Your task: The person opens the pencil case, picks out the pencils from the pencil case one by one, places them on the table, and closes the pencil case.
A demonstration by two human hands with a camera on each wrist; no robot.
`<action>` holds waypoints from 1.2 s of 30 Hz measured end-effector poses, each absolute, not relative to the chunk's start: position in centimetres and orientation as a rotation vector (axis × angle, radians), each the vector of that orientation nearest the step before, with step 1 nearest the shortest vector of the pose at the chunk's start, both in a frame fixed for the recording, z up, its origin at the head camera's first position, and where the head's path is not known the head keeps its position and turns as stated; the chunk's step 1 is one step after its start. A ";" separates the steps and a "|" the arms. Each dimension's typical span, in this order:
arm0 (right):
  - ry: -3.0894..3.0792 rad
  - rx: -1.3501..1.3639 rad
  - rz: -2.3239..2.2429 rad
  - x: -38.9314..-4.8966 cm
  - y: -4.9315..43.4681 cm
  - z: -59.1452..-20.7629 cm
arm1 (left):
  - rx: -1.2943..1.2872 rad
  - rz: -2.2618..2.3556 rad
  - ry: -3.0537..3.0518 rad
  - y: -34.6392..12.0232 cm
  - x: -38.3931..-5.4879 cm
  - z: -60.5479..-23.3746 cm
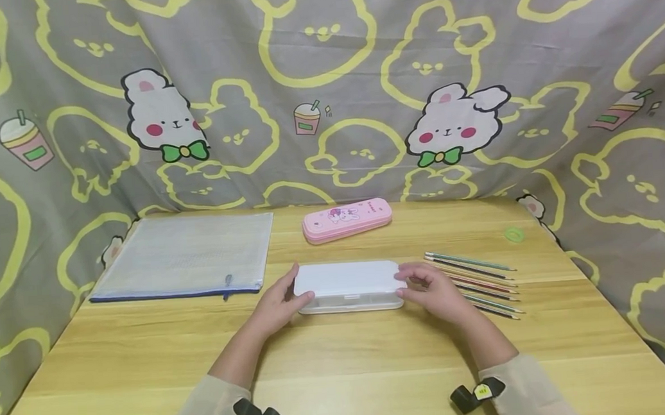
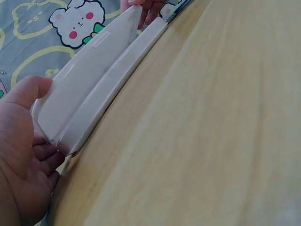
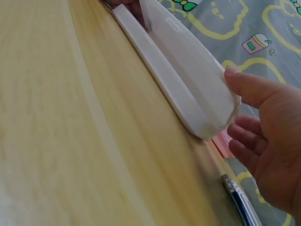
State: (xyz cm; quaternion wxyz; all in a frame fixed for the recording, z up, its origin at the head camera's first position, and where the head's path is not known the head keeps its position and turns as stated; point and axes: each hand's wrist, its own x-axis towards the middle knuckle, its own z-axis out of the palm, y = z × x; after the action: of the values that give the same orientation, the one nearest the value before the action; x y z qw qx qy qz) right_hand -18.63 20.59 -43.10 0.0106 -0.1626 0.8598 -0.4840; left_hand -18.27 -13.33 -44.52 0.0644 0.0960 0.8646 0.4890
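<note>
A white plastic pencil case (image 1: 346, 278) lies lengthwise on the wooden table, its lid raised part way from the base along the near side. My left hand (image 1: 277, 306) holds the left end of the lid, thumb (image 2: 35, 89) on its edge and fingers by the corner below. At the opposite end my right hand (image 1: 435, 291) grips the lid likewise, its thumb (image 3: 244, 84) on the edge and fingers curled near the corner. Between lid and base, the wrist views show white inner walls. Several pencils (image 1: 479, 287) lie just beyond my right hand.
Behind the white case sits a pink pencil case (image 1: 348, 222) with a rabbit picture. A translucent zip pouch (image 1: 185, 253) with a blue edge lies at the back left. To the far right is a light green ring (image 1: 514, 234). A patterned curtain (image 1: 348, 103) hangs around the table.
</note>
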 end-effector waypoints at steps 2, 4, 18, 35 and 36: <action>2.665 -0.491 -1.473 -18.8 20.4 -43.3 | 0.275 1.465 2.606 -13.4 -18.2 -44.5; 2.638 -0.470 -1.435 -18.9 20.3 -43.4 | 0.266 1.458 2.600 -13.4 -18.2 -44.6; 2.570 -0.377 -1.288 -19.1 19.7 -43.9 | 0.253 1.386 2.625 -13.4 -18.1 -44.8; 2.589 -0.385 -1.263 -19.2 19.9 -44.0 | 0.245 1.385 2.620 -13.2 -18.3 -44.6; 2.589 -0.386 -1.266 -19.2 19.9 -44.0 | 0.246 1.384 2.623 -13.2 -18.3 -44.6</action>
State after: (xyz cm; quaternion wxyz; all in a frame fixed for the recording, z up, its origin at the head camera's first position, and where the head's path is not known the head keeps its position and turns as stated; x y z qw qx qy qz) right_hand -19.19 19.89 -44.03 0.1168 -0.1319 0.8843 -0.4324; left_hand -18.27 -13.21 -44.63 0.0829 0.0823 0.8784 0.4634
